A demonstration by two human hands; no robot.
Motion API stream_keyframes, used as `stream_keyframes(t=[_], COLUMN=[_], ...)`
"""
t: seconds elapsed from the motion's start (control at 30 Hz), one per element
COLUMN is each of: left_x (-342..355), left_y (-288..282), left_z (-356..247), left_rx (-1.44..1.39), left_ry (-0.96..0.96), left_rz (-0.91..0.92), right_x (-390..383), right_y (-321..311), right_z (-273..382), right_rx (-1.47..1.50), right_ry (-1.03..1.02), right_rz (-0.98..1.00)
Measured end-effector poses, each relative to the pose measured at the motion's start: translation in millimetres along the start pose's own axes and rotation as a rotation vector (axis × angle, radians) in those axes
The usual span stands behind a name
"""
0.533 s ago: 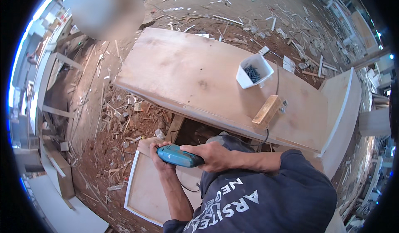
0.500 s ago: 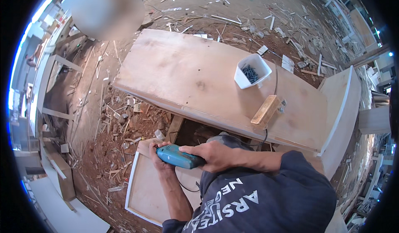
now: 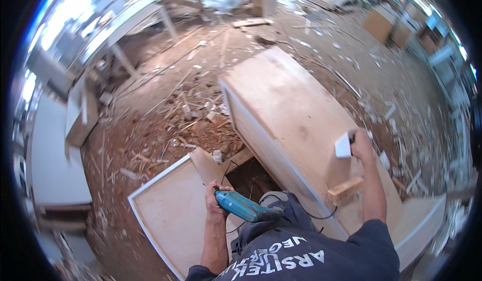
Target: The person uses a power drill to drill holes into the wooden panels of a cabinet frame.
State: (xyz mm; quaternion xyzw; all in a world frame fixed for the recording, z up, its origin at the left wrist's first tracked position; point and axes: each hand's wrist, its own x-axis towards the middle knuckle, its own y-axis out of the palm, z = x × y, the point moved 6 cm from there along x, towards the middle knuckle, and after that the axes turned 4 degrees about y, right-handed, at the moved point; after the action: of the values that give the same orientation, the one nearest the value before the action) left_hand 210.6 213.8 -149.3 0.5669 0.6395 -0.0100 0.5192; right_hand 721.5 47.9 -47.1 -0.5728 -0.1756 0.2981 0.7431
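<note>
Right hand (image 3: 362, 145), earlier on the teal power tool (image 3: 242, 206), has left it and now reaches into the one small white box (image 3: 344, 145) on the large plywood cabinet (image 3: 291, 115); whether its fingers grip anything cannot be told. Left hand (image 3: 215, 200), clenched around the tool's rear, now holds it alone, low by the torso. One wooden block (image 3: 345, 189) lies on the cabinet just nearer the body than the right hand. One white-edged flat panel (image 3: 173, 205) lies under the left hand. Wood scraps (image 3: 191, 115) cover the floor beyond.
</note>
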Motion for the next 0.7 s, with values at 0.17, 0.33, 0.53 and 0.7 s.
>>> stream_keyframes(t=[0.17, 0.33, 0.53, 0.7], left_x=[-30, -53, -66, -79], left_y=[-61, -115, -146, -123], left_z=[-12, -14, -13, -10], left_rx=[-0.213, -0.301, -0.306, -0.324], left_ry=[0.069, 0.115, 0.184, 0.191], left_rz=[-0.091, -0.112, -0.149, -0.025], right_x=[-3, -23, -19, 14], right_y=[0, -16, -25, -22], right_z=[12, 33, 8, -55], right_rx=[0.068, 0.053, 0.009, 0.129], right_ry=[-0.032, 0.054, 0.008, -0.104], right_rz=[-0.009, -0.097, -0.115, -0.295])
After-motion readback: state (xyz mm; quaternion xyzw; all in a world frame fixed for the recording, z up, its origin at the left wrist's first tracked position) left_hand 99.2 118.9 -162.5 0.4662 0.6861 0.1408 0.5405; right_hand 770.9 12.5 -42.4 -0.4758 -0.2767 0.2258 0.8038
